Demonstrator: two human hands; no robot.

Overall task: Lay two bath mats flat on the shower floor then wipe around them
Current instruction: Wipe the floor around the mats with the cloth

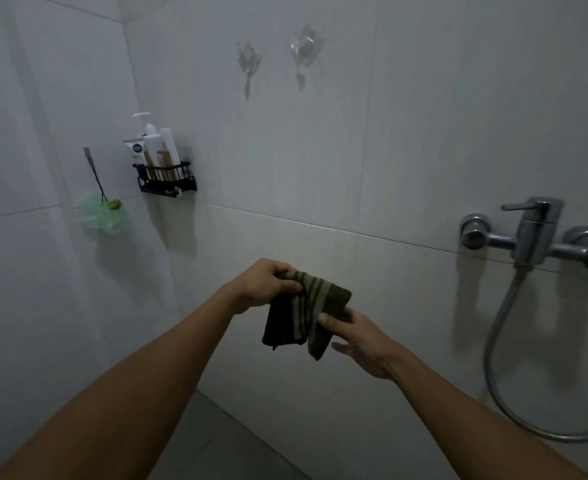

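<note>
A small dark green cloth with pale stripes hangs folded in mid-air in front of the tiled shower wall. My left hand grips its upper left corner with closed fingers. My right hand pinches its right edge between thumb and fingers, lower down. No bath mat is in view. Only a grey strip of the shower floor shows at the bottom, between my forearms.
A black wire caddy with bottles hangs in the wall corner, and a green bath sponge on a hook to its left. Two clear wall hooks sit higher up. A chrome mixer tap and hose are at right.
</note>
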